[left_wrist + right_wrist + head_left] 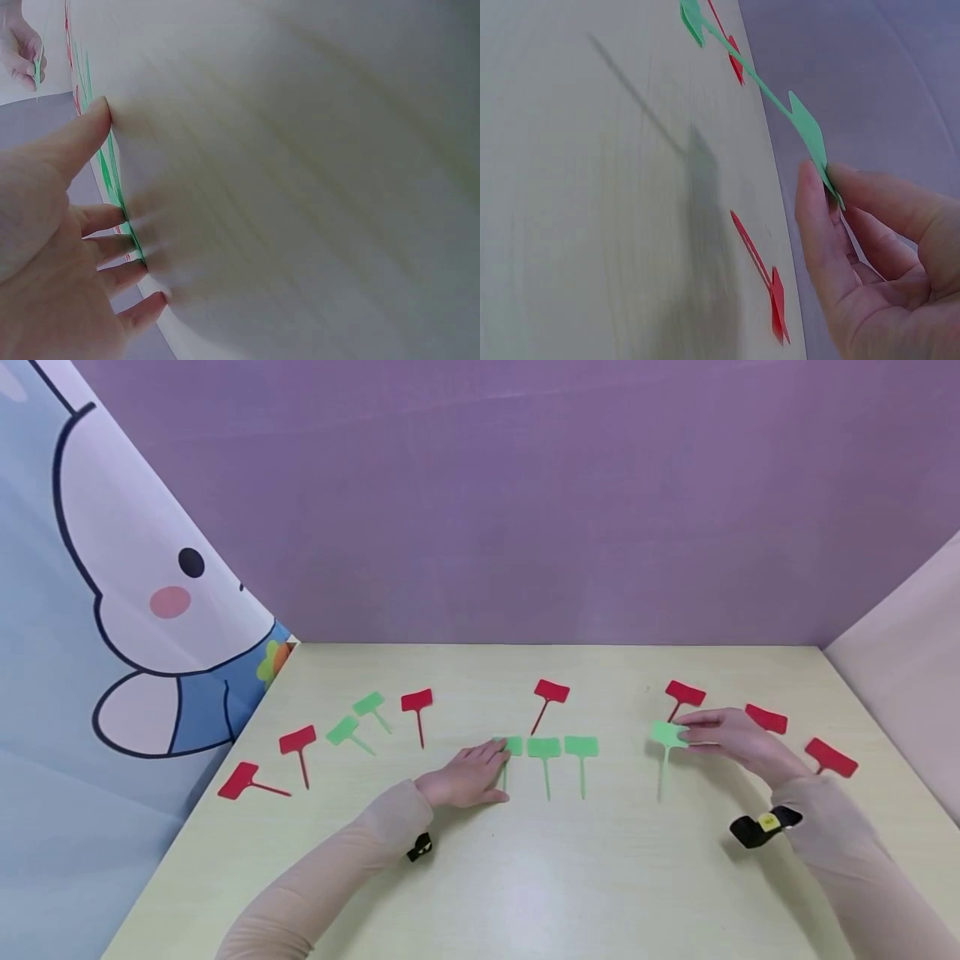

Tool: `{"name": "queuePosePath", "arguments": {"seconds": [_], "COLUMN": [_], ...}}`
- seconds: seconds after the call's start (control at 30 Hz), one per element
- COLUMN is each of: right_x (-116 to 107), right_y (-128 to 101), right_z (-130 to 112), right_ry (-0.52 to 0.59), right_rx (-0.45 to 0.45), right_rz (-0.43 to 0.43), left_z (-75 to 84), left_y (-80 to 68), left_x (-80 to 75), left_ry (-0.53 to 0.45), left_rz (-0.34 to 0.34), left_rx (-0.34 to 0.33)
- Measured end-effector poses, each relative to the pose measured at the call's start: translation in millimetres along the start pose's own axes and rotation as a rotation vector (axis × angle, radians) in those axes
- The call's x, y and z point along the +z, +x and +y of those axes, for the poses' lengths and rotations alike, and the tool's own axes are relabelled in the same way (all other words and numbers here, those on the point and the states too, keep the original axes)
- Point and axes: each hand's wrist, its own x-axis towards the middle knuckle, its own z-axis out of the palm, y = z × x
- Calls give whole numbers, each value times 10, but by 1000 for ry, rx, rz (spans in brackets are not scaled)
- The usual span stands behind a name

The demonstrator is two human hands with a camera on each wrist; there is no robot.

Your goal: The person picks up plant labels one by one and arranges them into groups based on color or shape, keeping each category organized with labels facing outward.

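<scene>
right hand (731, 739) pinching a green plant label (667, 735) by its flat head, thumb against fingers, stake hanging down toward the worktop (525, 877), probably lifted just clear of it, though hard to tell from the blurred wrist view. held off to the right of the green row (545, 747), well apart from it. left hand (467, 774) laid flat with fingers straight and together, tips pressing the leftmost label of that row, seemingly to keep it from sliding. three labels in the row lying side by side, heads level, stakes pointing toward the person. two more green labels (358, 718) lying askew far left of the row. red labels (551, 692) scattered behind the row and to both sides, some near the right hand.
</scene>
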Motion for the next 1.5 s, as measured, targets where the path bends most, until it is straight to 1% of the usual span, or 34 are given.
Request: {"name": "queuePosePath", "arguments": {"seconds": [0.27, 0.43, 0.67, 0.9, 1.0, 1.17, 1.27, 1.5], "right_x": [144, 208, 284, 355, 386, 425, 449, 509], "right_y": [117, 176, 252, 308, 328, 356, 370, 379], "right_z": [-36, -40, -42, -38, -36, -18, -9, -45], "right_ry": [-23, -33, 5, -38, -38, -43, -71, -195], "right_rx": [39, 29, 31, 45, 53, 39, 36, 53], "right_rz": [-9, -14, -23, -17, -10, -2, 7, 43], "left_z": [7, 7, 8, 10, 10, 13, 13, 11], "left_y": [-6, -6, -6, -6, -6, -4, 1, 9], "left_x": [-5, -7, -10, -12, -11, -11, -7, -2], "left_ry": [7, 7, 3, 1, 0, 2, 7, 13], "left_rz": [0, -1, -5, -7, -8, -11, -16, -22], "left_rx": [1, 0, -3, -6, -8, -8, -7, -15]}}
